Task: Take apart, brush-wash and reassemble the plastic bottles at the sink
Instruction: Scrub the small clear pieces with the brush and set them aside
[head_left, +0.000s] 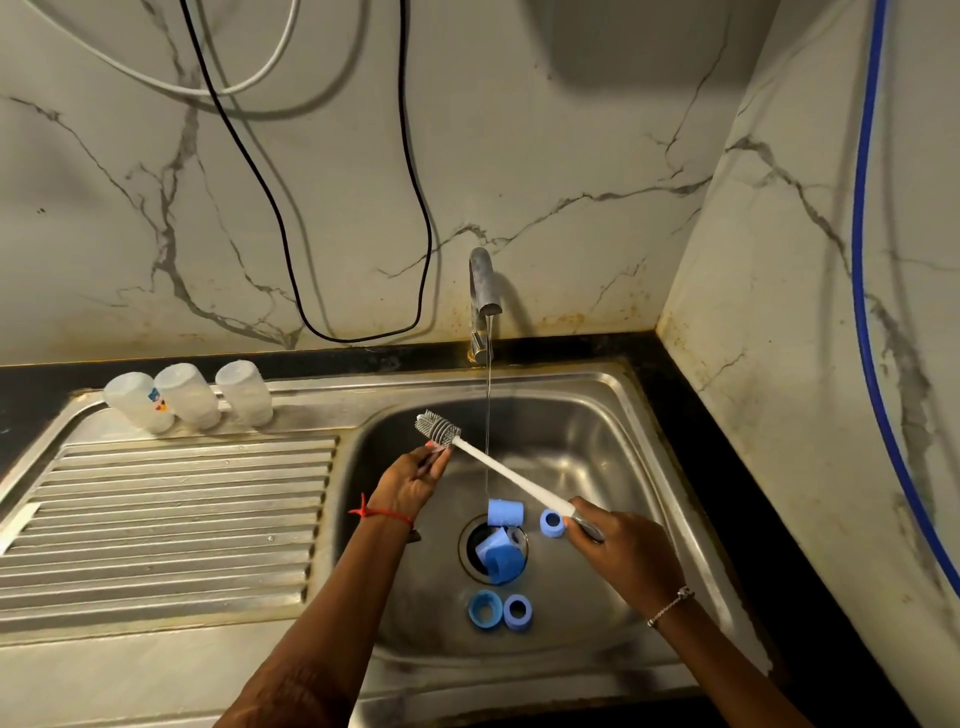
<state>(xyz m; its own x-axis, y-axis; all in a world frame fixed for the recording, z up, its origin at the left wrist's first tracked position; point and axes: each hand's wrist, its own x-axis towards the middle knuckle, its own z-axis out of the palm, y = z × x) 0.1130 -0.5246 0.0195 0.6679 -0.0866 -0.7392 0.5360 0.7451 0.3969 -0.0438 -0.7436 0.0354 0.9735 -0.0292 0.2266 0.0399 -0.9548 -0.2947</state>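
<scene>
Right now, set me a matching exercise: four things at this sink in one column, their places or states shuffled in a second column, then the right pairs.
1. bottle brush
2. clear bottles
3. blue bottle parts
4. tap

A. lying in the sink basin
B. running a thin stream of water
C. standing at the back of the drainboard
D. held by its handle in the right hand

Pairs: 1-D, 2-C, 3-A, 4-B

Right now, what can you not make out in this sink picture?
All in the head view:
Whether the left hand holds anything: its fingers hide it.
Brush grip end: inside the right hand.
Drain: blue caps cover it.
Bottle label: too small.
</scene>
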